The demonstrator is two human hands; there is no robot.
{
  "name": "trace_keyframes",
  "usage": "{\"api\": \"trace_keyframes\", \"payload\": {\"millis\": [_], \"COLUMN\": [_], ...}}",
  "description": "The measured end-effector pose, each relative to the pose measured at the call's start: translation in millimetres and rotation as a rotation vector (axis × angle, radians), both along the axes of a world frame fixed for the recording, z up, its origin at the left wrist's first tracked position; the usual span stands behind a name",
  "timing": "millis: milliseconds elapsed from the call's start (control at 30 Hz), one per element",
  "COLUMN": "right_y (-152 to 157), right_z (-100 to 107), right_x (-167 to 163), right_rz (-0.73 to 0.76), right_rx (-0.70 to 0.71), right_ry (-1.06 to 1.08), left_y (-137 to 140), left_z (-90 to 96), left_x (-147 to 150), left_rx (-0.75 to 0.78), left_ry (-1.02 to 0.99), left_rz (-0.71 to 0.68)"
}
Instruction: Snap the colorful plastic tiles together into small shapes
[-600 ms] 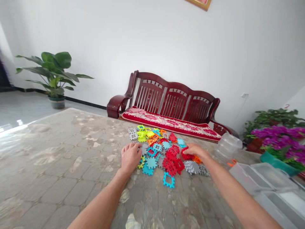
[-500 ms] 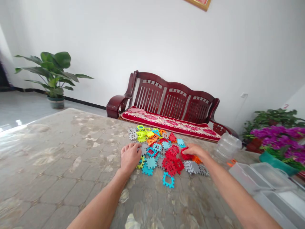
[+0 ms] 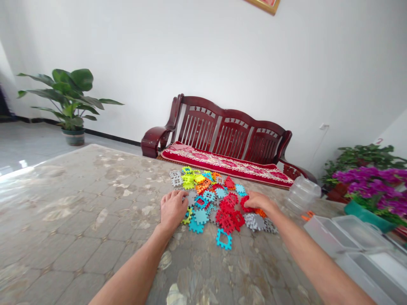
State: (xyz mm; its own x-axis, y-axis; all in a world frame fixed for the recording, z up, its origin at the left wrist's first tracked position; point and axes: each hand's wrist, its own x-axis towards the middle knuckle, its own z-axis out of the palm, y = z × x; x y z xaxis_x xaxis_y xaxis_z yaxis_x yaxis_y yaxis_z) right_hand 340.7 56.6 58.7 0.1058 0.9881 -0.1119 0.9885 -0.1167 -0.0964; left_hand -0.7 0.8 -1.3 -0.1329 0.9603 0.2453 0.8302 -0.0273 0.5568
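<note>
A heap of flat, toothed plastic tiles (image 3: 216, 199) in red, blue, grey, yellow, green and orange lies on the patterned table (image 3: 79, 220). My left hand (image 3: 172, 208) rests palm down on the heap's left edge, fingers on a grey tile (image 3: 192, 197). My right hand (image 3: 259, 201) lies at the heap's right side, fingers curled over a red tile (image 3: 246, 206). One blue open-frame tile (image 3: 224, 239) sits apart, nearest to me.
Clear plastic boxes (image 3: 346, 241) and a round clear container (image 3: 302, 192) stand at the right. Behind the table are a dark red wooden bench (image 3: 222, 140), a potted plant (image 3: 68, 101) at the left and purple flowers (image 3: 372, 182) at the right.
Both hands have hardly moved on the heap; the view has shifted slightly.
</note>
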Motion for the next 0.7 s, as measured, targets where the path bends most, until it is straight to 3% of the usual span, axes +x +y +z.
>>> {"api": "trace_keyframes", "payload": {"millis": [133, 267, 433, 567, 700], "right_y": [-3.3, -11.2, -26.4, -34.0, -32.2], "right_z": [5.5, 14.1, 11.6, 1.8, -3.6], "right_x": [-3.9, -12.5, -45.9, -71.3, -77.7], "right_rz": [0.004, 0.008, 0.084, 0.190, 0.137], "right_rx": [-0.012, 0.070, 0.168, 0.112, 0.067], "right_ry": [-0.063, -0.119, -0.086, -0.024, 0.033], "left_y": [-0.2, -0.6, 0.1, 0.4, 1.2], "left_z": [0.0, 0.9, 1.2, 0.7, -0.8], "left_x": [-0.1, -0.1, 0.4, 0.5, -0.3], "left_rx": [-0.001, -0.002, -0.008, -0.009, -0.005], "left_ry": [0.004, 0.004, 0.006, 0.012, 0.009], "left_rz": [0.009, 0.003, 0.005, 0.004, -0.008]}}
